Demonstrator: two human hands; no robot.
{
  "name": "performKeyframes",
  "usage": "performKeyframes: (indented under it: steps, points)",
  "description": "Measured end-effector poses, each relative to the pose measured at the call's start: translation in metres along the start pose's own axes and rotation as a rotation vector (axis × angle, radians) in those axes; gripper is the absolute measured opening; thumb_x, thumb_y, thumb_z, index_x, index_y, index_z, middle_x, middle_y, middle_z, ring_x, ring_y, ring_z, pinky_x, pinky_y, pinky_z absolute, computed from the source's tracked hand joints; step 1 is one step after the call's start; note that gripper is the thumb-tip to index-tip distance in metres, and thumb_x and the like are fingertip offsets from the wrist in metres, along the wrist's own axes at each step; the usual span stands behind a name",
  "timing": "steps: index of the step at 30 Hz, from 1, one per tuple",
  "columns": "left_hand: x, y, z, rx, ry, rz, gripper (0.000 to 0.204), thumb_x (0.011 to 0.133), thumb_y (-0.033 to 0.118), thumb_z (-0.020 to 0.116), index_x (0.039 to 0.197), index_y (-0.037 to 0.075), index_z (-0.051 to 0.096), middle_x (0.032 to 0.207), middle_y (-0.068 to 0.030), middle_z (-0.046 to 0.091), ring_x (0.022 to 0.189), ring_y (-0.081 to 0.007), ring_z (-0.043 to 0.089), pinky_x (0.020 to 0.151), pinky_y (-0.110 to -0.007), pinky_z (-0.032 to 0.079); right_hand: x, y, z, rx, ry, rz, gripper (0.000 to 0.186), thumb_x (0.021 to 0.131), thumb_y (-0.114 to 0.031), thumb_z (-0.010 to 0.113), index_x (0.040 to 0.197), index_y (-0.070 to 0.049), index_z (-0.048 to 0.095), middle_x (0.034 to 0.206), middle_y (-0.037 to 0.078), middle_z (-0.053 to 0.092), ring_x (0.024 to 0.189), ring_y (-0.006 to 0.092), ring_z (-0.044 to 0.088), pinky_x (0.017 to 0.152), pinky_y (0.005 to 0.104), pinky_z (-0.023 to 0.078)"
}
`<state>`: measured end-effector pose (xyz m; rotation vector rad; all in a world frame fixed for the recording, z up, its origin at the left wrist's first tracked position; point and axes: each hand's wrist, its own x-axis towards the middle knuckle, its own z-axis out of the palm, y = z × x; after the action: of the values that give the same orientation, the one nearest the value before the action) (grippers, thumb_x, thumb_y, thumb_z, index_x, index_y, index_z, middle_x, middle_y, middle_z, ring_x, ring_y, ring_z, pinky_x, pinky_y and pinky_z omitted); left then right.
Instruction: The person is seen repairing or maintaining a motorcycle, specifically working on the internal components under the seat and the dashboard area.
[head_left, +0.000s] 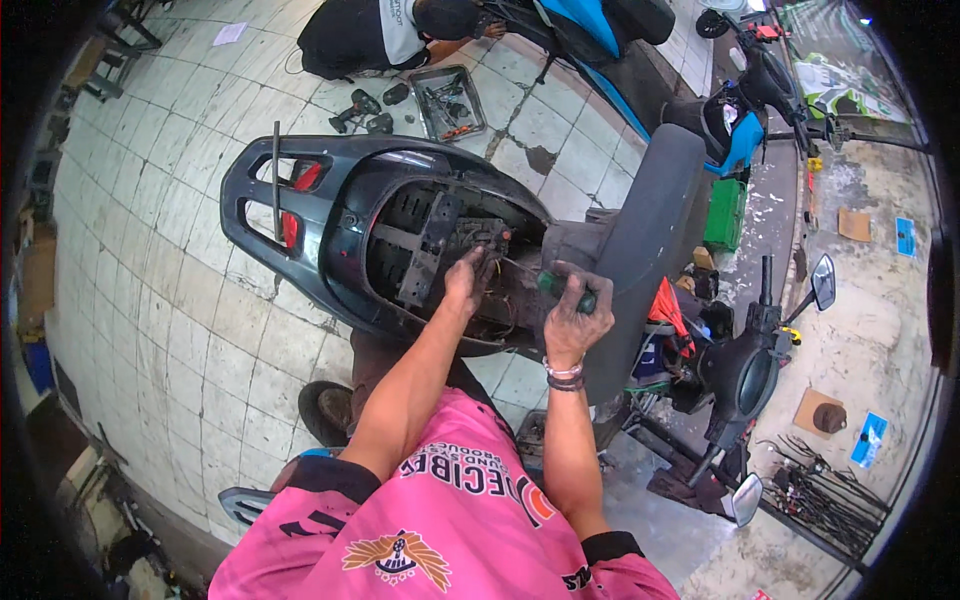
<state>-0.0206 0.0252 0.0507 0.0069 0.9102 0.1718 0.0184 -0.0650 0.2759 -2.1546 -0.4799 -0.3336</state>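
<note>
In front of me is a dark grey scooter (345, 222) with its seat (655, 235) tipped up and the compartment beneath exposed. Wrapped in the fingers of my right hand (578, 322) is a screwdriver (551, 284) with a green handle. Its thin shaft points left, toward the middle of the opening; where the tip ends is hard to see. My left hand (464, 282) is closed at a dark, grimy part (486, 238) inside the opening, its fingertips partly hidden against it. Wires show beside that part.
A metal tray of tools (448, 104) and a cordless drill (362, 104) lie on the tiled floor beyond the scooter. Another person (365, 40) crouches there by a blue motorbike (590, 60). On the right stand a green box (726, 215) and a handlebar with mirrors (745, 385).
</note>
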Motion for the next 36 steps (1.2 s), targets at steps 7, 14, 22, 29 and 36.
performKeyframes:
  steps: [7,14,22,29,36]
  points:
    - [-0.002,0.001,0.004,0.028,0.028,0.018,0.020,0.101,0.019,0.058,0.112,0.006,0.068,0.109,-0.0059,0.072,0.096,-0.0181,0.067,0.090,-0.031,0.053,0.018,-0.022,0.002,0.042,-0.158,0.009,0.017,0.095,-0.016,0.070,0.091,-0.001,0.062,0.085,0.012,0.075,0.076,0.0263,0.074,0.069,0.0358,0.056]
    - [-0.024,0.005,-0.019,0.306,0.113,-0.056,0.034,0.101,0.030,0.060,0.122,0.003,0.065,0.116,-0.0093,0.071,0.107,-0.0218,0.068,0.094,-0.034,0.054,0.052,-0.031,0.009,0.046,-0.577,-0.190,0.028,0.089,-0.014,0.073,0.107,-0.002,0.056,0.098,0.017,0.066,0.090,0.0379,0.067,0.078,0.0423,0.054]
    - [-0.024,-0.008,-0.013,0.260,0.182,-0.041,0.039,0.095,0.040,0.069,0.113,0.004,0.069,0.106,-0.0109,0.074,0.096,-0.0232,0.071,0.084,-0.035,0.055,0.084,-0.043,-0.014,-0.296,-0.563,-0.248,0.029,0.090,-0.028,0.072,0.106,-0.005,0.062,0.081,0.019,0.069,0.074,0.0419,0.069,0.064,0.0492,0.054]
    - [-0.074,0.016,0.030,1.332,0.323,0.537,0.051,0.087,0.031,0.073,0.124,-0.002,0.060,0.121,-0.0244,0.067,0.115,-0.0401,0.061,0.099,-0.045,0.047,0.102,-0.047,-0.017,-0.718,-0.783,-0.175,0.043,0.093,-0.038,0.067,0.114,-0.002,0.055,0.082,0.022,0.070,0.074,0.0455,0.069,0.062,0.0517,0.056]
    - [-0.042,0.072,0.062,2.293,-0.346,1.230,0.083,0.076,0.021,0.076,0.145,-0.005,0.039,0.134,-0.0239,0.056,0.135,-0.0384,0.046,0.121,-0.048,0.025,0.118,-0.026,-0.029,-0.393,-0.773,-0.354,0.051,0.078,-0.013,0.071,0.121,0.002,0.049,0.103,0.025,0.062,0.088,0.0480,0.066,0.077,0.0527,0.056]
